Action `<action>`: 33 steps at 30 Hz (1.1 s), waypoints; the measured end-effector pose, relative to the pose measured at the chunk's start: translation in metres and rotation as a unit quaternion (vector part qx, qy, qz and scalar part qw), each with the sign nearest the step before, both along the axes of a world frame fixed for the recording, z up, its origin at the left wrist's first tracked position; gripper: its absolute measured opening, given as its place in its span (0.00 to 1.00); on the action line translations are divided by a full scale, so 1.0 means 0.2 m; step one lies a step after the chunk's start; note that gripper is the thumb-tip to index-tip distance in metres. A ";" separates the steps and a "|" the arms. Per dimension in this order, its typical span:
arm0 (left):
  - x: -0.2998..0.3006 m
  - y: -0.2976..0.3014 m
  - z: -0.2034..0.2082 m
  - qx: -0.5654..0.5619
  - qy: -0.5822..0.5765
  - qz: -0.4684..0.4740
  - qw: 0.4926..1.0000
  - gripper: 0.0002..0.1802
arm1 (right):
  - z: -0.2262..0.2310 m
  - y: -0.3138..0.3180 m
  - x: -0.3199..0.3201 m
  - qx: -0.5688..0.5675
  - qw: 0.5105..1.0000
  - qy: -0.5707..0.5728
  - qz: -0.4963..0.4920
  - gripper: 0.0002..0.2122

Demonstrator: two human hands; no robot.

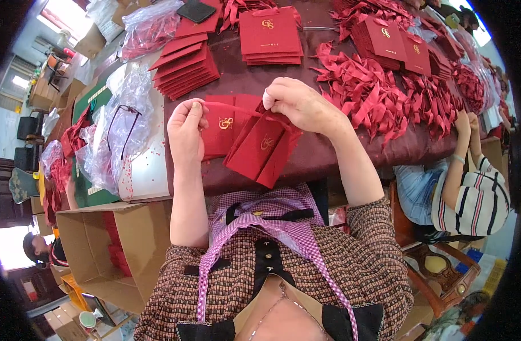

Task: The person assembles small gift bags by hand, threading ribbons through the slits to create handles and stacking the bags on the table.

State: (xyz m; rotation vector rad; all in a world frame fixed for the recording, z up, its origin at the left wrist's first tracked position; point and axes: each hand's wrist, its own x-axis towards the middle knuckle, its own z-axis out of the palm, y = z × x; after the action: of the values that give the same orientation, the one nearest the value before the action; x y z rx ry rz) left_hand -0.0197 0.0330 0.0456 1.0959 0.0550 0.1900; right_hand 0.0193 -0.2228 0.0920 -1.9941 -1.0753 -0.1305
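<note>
Evidently both hands work on one red bag (260, 149), tilted over the near edge of the worktop (323, 162); whether it rests there or hangs just above, I cannot tell. The left hand (187, 122) has thumb and forefinger pinched together on the end of a red ribbon (233, 109), which runs across to the bag's mouth. The right hand (300, 105) has its fingers drawn in tight at that upper edge; whether they grip ribbon, bag or both is hidden. Holding the two ends apart probably lets the ribbon run straight, while the slant seems to turn the opening toward the fingers.

A flat bag (218, 139) lies partly behind the held one. Farther back, a fanned stack (186, 71) and a squarer central stack (270, 37) sit beyond the hands, presumably to leave working room in front. The loose ribbon heap (362, 94) lies within easy reach on the right.

The bags look like stiff, matte paper, rectangular and sharply creased, with gold emblems. The ribbons are soft and glossy, curling into a tangle. Dark maroon cloth covers the worktop with a dull sheen; at left, thin crumpled plastic (132, 94) sits beneath dark-framed glasses (123, 128).
</note>
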 end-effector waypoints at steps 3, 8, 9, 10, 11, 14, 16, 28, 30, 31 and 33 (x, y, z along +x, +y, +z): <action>-0.06 -0.05 0.09 0.388 -0.079 0.191 0.898 0.07 | -0.01 0.00 0.01 0.005 0.999 0.032 -0.026 0.03; -0.19 -0.15 0.17 0.533 -0.172 -0.017 0.828 0.09 | -0.06 0.00 0.04 -0.009 0.998 0.028 -0.050 0.05; -0.21 -0.18 0.16 0.527 -0.138 -0.033 0.838 0.08 | -0.06 0.01 0.05 -0.005 0.998 0.034 -0.047 0.05; -0.20 -0.18 0.15 0.527 -0.138 -0.033 0.838 0.08 | -0.07 0.02 0.04 -0.005 0.998 0.035 -0.048 0.05; -0.20 -0.18 0.13 0.563 -0.128 -0.026 0.816 0.08 | -0.07 0.03 0.04 -0.003 0.998 0.047 -0.048 0.06; -0.17 -0.14 0.05 0.590 -0.136 0.000 0.796 0.07 | -0.11 0.00 0.03 0.027 0.993 0.083 -0.081 0.10; -0.16 -0.11 0.02 0.547 -0.056 0.002 0.835 0.07 | -0.16 -0.10 0.03 0.030 0.989 0.087 -0.113 0.17; -0.11 -0.07 -0.02 0.501 0.025 -0.001 0.865 0.07 | -0.17 -0.34 -0.12 0.065 0.951 0.243 -0.182 0.05; -0.10 -0.07 -0.03 0.499 0.028 0.004 0.866 0.07 | -0.05 -0.33 -0.17 0.161 0.919 0.332 -0.140 0.09; -0.10 -0.07 -0.04 0.499 0.027 0.009 0.866 0.07 | -0.03 -0.33 -0.18 0.209 0.905 0.350 -0.120 0.09; -0.09 -0.08 -0.06 0.499 0.026 0.015 0.866 0.07 | -0.03 -0.34 -0.18 0.228 0.894 0.370 -0.109 0.10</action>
State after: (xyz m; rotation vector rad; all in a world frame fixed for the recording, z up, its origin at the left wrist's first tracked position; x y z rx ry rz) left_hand -0.0373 0.0167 0.0334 2.1437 0.0174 0.2205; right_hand -0.0176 -0.2898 0.0853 -1.5114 -0.2864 0.2315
